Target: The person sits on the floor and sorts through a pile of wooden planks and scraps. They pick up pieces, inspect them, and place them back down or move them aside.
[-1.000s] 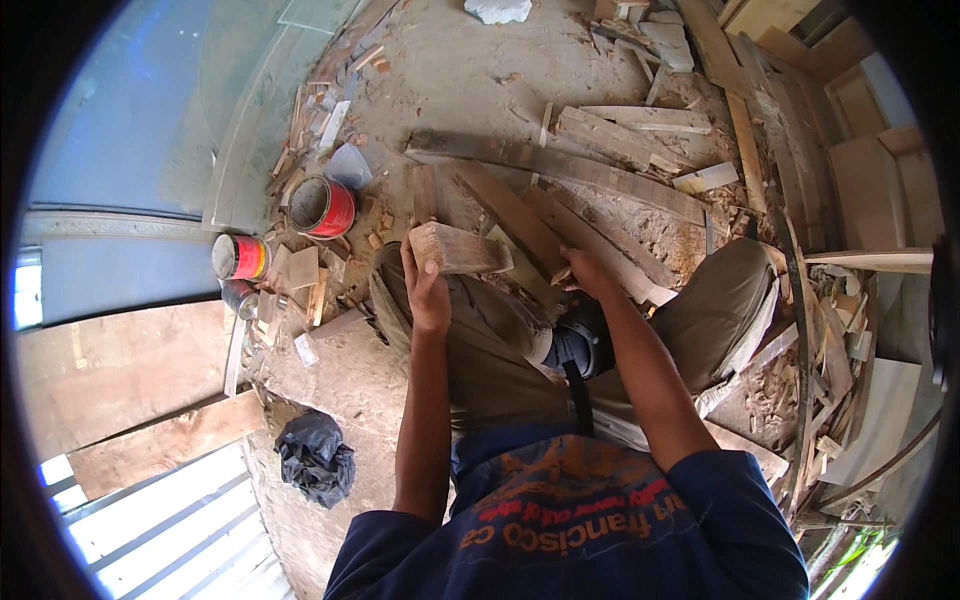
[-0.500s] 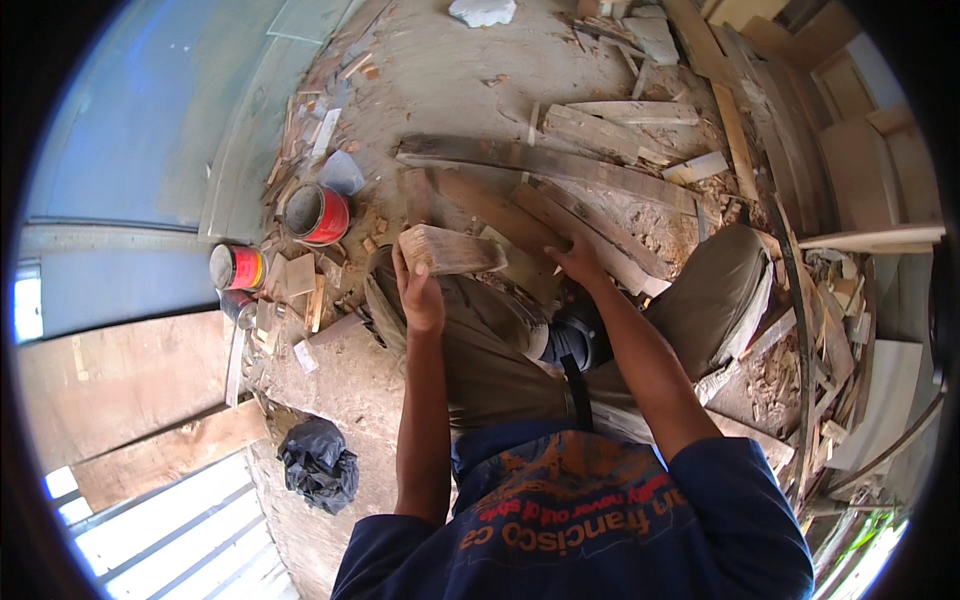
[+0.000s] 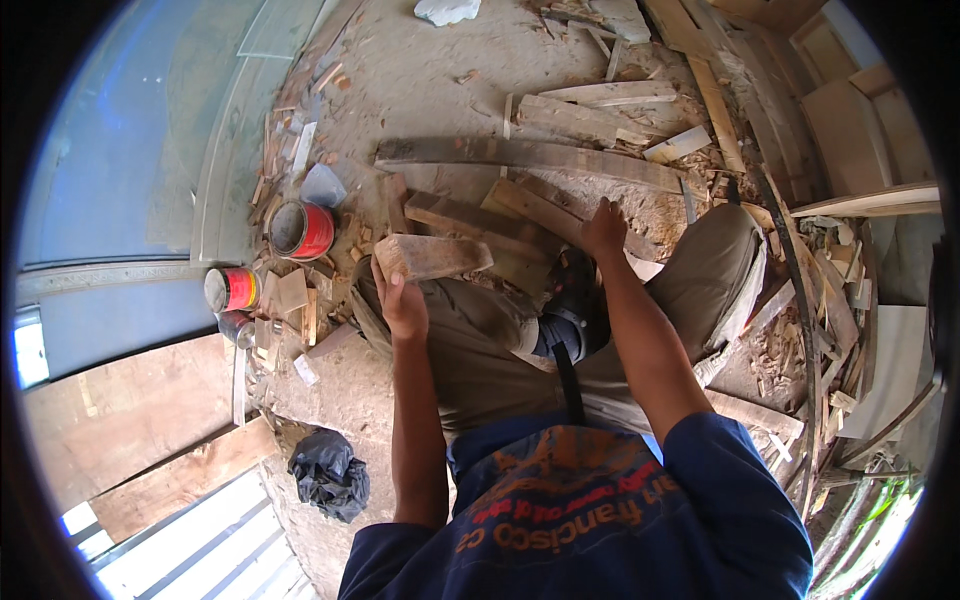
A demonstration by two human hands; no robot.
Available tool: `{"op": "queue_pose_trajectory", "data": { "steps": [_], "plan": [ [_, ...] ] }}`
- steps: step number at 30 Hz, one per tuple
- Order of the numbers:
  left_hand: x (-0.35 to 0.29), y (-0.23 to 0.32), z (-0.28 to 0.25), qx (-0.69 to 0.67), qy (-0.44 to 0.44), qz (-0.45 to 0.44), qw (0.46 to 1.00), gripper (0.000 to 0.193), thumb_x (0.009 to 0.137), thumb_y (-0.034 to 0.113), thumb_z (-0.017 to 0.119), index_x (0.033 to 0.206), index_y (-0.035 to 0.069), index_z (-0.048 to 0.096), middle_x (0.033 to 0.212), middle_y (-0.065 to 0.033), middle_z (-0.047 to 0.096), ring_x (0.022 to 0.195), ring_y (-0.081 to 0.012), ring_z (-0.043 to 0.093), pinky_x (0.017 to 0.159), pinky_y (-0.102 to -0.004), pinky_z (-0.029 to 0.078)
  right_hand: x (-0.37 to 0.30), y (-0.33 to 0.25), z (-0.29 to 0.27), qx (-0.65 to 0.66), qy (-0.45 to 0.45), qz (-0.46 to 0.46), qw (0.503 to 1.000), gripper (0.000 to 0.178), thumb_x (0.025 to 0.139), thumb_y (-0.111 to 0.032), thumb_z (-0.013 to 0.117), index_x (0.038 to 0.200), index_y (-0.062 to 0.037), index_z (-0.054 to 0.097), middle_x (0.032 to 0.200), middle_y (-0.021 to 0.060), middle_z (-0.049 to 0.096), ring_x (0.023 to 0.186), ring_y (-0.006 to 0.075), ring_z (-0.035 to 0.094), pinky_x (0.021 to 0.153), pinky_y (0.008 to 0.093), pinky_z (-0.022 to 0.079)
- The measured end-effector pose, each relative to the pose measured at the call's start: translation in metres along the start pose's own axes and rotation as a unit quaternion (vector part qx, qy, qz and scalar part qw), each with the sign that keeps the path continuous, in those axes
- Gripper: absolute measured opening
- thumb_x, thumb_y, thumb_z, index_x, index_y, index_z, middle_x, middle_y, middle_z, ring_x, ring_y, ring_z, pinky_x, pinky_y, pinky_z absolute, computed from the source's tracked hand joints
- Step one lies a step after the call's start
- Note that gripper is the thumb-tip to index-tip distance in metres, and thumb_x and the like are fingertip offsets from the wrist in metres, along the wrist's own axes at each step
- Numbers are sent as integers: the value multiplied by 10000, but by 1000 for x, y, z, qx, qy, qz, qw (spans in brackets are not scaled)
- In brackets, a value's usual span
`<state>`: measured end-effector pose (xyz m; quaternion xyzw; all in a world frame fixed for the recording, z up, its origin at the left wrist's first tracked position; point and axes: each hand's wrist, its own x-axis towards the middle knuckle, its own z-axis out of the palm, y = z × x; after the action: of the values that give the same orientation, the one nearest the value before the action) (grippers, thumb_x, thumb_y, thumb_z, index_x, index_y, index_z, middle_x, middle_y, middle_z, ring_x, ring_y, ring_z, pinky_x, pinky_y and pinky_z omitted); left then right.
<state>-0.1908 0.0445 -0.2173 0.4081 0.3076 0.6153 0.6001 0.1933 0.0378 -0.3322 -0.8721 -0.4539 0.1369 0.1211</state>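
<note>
My left hand [image 3: 403, 304] is closed around one end of a wooden block [image 3: 440, 257], held tilted above my left thigh. The block's broad, pale end faces left, and its narrower end points right. My right hand [image 3: 603, 230] is raised over the right ends of several loose boards [image 3: 538, 208], in front of my bent right knee. Its fingers are curled together, and whatever they may hold is hidden. Below the boards, a dark shoe [image 3: 572, 285] sits between my crossed legs. Another short board [image 3: 470, 222] lies just beyond the block.
A long beam [image 3: 520, 155] lies across the far side of the boards. Two open paint cans, one red [image 3: 318, 232] and one red-and-yellow [image 3: 243, 289], stand at left among offcuts. A black plastic bag [image 3: 328, 475] rests near my left arm. Scrap wood lines the right side.
My right hand has lifted off the boards and moved up and right, its fingers now curled. The block in my left hand has shifted slightly down and left, partly as the view turned.
</note>
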Motion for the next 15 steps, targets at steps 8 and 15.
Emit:
{"op": "queue_pose_trajectory", "data": {
  "steps": [8, 15],
  "plan": [
    [5, 24, 49, 0, 87, -63, 994, 810, 845, 328, 633, 1501, 23, 268, 1433, -106, 433, 1340, -253, 413, 1146, -414, 275, 16, 51, 6, -120, -142, 33, 982, 396, 912, -276, 615, 1278, -132, 575, 1362, 142, 508, 1315, 327, 469, 1068, 636, 304],
    [10, 21, 47, -15, 67, -87, 994, 792, 852, 303, 635, 1512, 63, 270, 1428, -100, 437, 1340, -260, 414, 1145, -422, 275, 31, 87, 34, -64, -150, 32, 986, 383, 928, -315, 616, 1262, -140, 551, 1364, 141, 536, 1302, 337, 503, 1075, 655, 294]
  ]
}}
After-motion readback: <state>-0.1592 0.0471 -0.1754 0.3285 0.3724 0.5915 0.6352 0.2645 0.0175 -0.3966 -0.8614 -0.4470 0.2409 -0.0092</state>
